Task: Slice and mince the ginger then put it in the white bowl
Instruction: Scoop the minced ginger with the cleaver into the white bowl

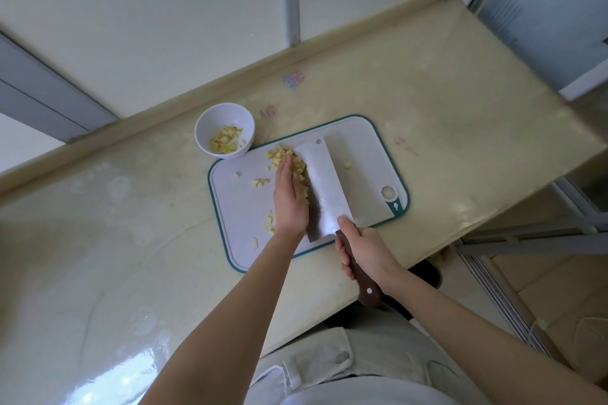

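Head view, white bowl (pixel 230 115) part-filled with minced ginger (pixel 225 139), right grip (pixel 365 253) clasping cleaver (pixel 324 181), left grip (pixel 289 197) released

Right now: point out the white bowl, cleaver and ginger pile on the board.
white bowl (pixel 227 113): head view, bare inner wall.
cleaver (pixel 324 181): head view, flat of blade.
ginger pile (pixel 279 153): head view, far end of heap.

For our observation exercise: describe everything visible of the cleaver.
The cleaver has a rectangular, steel-looking blade with a hole near its far corner and a dark wooden-looking handle with a pale rivet. It rests on the cutting board, broad face up; the right hand grips its handle, and the left hand, held flat, presses minced ginger against its left edge.
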### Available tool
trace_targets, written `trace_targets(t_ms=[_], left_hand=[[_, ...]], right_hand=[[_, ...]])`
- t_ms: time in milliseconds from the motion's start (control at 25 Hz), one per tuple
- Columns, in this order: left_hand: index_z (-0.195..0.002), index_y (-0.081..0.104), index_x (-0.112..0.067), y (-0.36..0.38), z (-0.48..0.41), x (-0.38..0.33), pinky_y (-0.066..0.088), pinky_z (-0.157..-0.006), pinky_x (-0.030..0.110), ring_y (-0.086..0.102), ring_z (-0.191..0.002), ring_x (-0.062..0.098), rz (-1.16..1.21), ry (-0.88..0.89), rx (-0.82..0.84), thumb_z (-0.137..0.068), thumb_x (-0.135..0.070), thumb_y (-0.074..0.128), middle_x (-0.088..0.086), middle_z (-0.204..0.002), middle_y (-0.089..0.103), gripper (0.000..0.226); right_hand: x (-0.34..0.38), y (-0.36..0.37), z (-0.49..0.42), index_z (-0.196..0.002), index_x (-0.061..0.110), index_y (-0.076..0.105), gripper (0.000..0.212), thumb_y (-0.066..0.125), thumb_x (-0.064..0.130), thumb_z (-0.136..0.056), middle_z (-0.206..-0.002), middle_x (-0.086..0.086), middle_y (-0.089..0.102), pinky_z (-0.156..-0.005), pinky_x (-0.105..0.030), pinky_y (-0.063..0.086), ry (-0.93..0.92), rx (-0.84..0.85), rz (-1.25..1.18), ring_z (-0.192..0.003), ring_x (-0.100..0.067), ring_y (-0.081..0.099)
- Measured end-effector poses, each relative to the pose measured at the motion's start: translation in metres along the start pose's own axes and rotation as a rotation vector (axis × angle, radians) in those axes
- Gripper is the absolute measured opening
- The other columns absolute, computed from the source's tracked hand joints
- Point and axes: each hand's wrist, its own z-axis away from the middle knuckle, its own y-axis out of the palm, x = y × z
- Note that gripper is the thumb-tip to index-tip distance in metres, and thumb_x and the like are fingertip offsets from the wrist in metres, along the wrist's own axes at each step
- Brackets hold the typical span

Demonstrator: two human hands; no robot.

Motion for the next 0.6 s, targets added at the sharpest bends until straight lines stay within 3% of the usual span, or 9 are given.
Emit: trace_targets(t_ms=[600], left_hand=[[-0.139,0.04,-0.006,-0.028,-0.021,-0.02,0.014,-0.108,0.008,0.027,-0.139,0.015,0.041,0.05,-0.094,-0.1,-0.003,0.027,0.007,-0.149,0.034,0.041]], right_hand=[[0.035,0.022,0.002,-0.062,0.008,0.048,0.046,0.042,0.036,-0.098,-0.045,-0.003,0.044,-0.039,-0.021,0.035,-0.006,0.052,0.036,-0.036,-0.019,0.04]])
